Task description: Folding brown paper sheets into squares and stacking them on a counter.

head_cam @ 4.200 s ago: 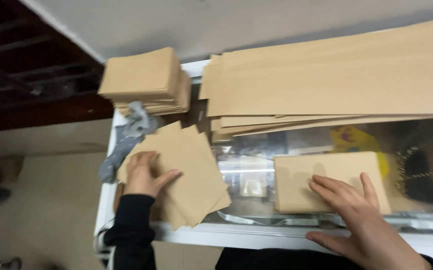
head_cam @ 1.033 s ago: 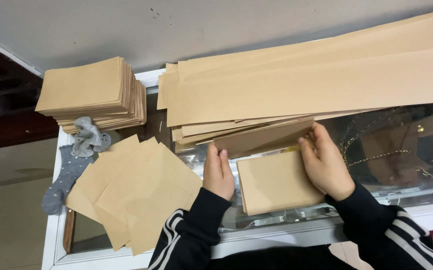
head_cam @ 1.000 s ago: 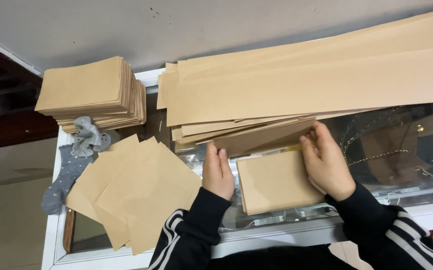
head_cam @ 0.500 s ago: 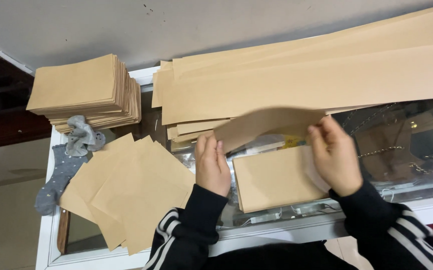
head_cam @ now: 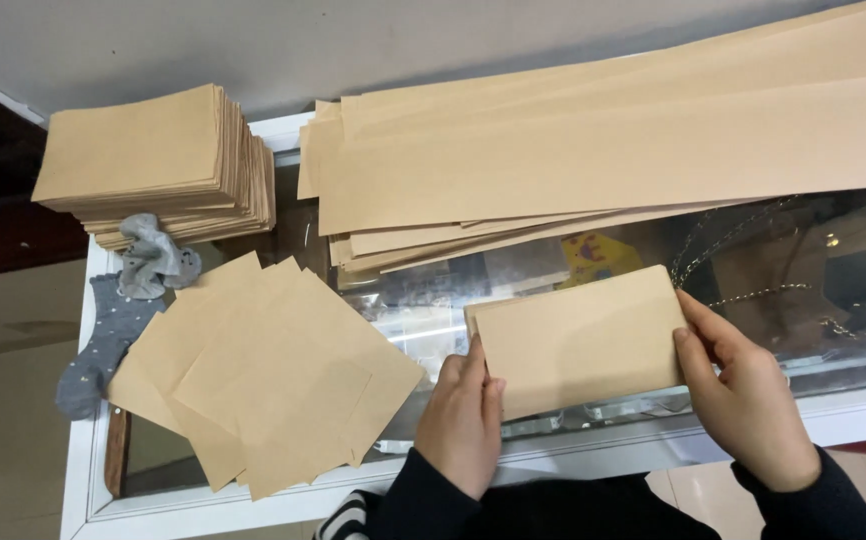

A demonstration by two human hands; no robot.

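Left hand (head_cam: 461, 420) and right hand (head_cam: 748, 395) pinch folded brown paper (head_cam: 578, 340) at opposite ends, grip closed on edges, flat above glass table (head_cam: 253, 505). Long paper strips (head_cam: 603, 150) behind; loose sheets (head_cam: 263, 375) left; stack (head_cam: 148, 155), grey sock (head_cam: 103, 345).

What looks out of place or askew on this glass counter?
A grey sock lies crumpled at the counter's left edge, partly hanging over it, odd among paper goods. The loose brown sheets beside it are fanned crookedly, unlike the squared stack behind. Both hands hold a folded piece.
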